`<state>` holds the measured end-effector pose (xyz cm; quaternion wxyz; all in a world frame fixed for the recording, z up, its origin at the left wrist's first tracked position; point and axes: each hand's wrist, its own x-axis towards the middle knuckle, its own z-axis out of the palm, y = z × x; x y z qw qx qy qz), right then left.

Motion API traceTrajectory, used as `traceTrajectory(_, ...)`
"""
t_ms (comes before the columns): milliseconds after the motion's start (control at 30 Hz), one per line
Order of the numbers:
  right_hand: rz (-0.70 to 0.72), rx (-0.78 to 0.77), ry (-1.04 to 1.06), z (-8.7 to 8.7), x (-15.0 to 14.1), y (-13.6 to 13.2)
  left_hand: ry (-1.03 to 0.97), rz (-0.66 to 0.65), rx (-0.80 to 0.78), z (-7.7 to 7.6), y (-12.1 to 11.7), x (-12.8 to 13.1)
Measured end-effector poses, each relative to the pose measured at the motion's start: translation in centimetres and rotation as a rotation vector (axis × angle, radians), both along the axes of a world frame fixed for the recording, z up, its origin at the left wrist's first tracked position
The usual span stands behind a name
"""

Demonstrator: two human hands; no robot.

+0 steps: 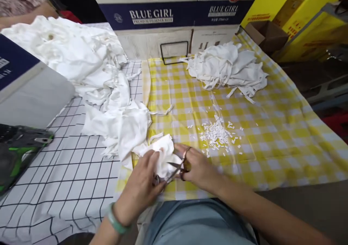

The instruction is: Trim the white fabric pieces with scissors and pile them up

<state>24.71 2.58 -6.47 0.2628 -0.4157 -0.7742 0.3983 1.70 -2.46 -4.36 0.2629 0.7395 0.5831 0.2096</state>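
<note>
My left hand (pixel 144 178) is closed on a bunched piece of white fabric (pixel 165 158) near the table's front edge. In my right hand (pixel 199 167) is a pair of scissors (pixel 178 168), with fingers through the handle loops. The blades are parted and lie against the fabric, their tips close to my left thumb. White cloth pieces (pixel 119 125) lie just beyond my left hand, one with a thin strip trailing right. Ahead of my right hand is a scatter of small white snippets (pixel 216 132). Part of the held fabric is hidden by my left hand.
A large heap of white cloth (pixel 67 52) spreads at the back left, and another white pile (pixel 228 67) sits back right. Blue Girl cartons (pixel 174 16) wall the far side. A black wire frame (pixel 174 52) leans there. A black-and-green object (pixel 20 154) lies far left.
</note>
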Motion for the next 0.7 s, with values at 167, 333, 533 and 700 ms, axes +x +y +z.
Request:
traceTrajectory(167, -0.144, -0.062, 0.212, 1.6, -3.1, 4.3, -0.128, -0.013, 0.16, 2.1, 7.0, 2.8)
traceTrajectory(333, -0.585, 0.017, 0.403, 10.1, 2.5, 17.6, -0.258, 0.068, 0.629, 10.4, 22.5, 9.2)
traceTrajectory(533, -0.645, -0.074, 0.313, 10.7, 7.8, 22.3, -0.531, 0.101, 0.38, 9.2, 24.6, 14.8)
traceTrajectory(700, -0.299, -0.431, 0.241, 4.3, 4.4, 12.9, -0.63, -0.01, 0.069, 2.5, 15.9, 14.8)
